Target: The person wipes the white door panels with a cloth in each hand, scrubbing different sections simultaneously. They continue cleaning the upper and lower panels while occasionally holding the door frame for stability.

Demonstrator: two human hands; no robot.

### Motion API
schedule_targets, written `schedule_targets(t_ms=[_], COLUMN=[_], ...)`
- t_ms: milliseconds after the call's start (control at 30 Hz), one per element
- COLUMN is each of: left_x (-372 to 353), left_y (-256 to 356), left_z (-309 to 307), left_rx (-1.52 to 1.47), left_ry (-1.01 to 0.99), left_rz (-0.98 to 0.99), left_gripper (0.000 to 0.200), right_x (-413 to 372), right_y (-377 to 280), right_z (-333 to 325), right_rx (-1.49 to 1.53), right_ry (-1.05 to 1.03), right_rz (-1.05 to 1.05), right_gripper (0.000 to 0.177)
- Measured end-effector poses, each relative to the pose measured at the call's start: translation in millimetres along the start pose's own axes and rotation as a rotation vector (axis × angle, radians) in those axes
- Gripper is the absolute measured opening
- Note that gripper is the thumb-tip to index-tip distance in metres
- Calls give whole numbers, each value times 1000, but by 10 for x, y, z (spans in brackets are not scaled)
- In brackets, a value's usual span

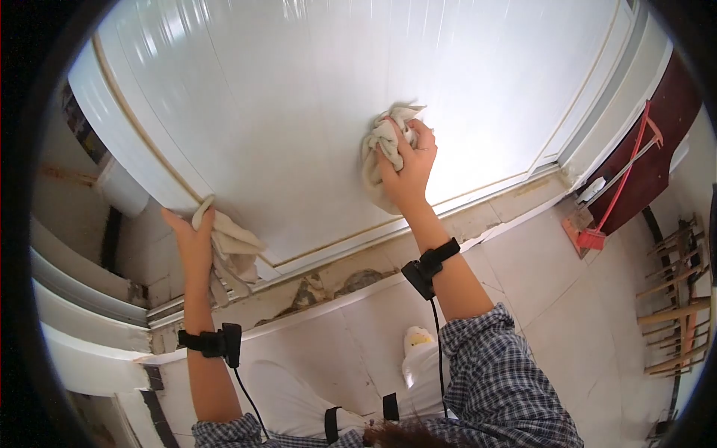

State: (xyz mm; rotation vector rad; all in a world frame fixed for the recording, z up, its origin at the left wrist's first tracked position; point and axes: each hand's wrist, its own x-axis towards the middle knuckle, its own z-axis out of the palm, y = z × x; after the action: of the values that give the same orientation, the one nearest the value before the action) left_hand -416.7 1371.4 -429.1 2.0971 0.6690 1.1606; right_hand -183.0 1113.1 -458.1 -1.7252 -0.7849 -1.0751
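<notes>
**Both hands gripping rags against the white panel**

Head view: my right hand (409, 168) is closed tight round a bunched rag (376, 149) and presses it onto the white panel (284, 104). My left hand (196, 243) is lower down at the panel's trimmed edge. It is clamped on a second rag (237, 250), most of which hangs loose below my grip.

I think that loose tail could drag through the crumbled strip (328, 287) under the panel and pick up grit, which might then scratch the glossy face. With both arms stretched out, a slip on that smooth surface could pitch me forward.

Glare washes out the panel around my right hand, so I cannot tell whether it is wet or marked. The rags hide most of my fingertips. The dark lens rim cuts off the panel's top, and I cannot tell what the wooden slats (676, 306) at the far right are.
</notes>
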Motion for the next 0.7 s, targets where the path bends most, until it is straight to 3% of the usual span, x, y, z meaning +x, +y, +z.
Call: schedule_targets(t_ms=[700], left_x=[-3], left_y=[-11], left_z=[7], left_rx=[-54], left_ry=[2], left_rz=[10], left_gripper=[84], right_x=[12], right_y=[97], right_z=[17], right_rx=[10], right_ry=[85], right_rz=[36], right_gripper=[43])
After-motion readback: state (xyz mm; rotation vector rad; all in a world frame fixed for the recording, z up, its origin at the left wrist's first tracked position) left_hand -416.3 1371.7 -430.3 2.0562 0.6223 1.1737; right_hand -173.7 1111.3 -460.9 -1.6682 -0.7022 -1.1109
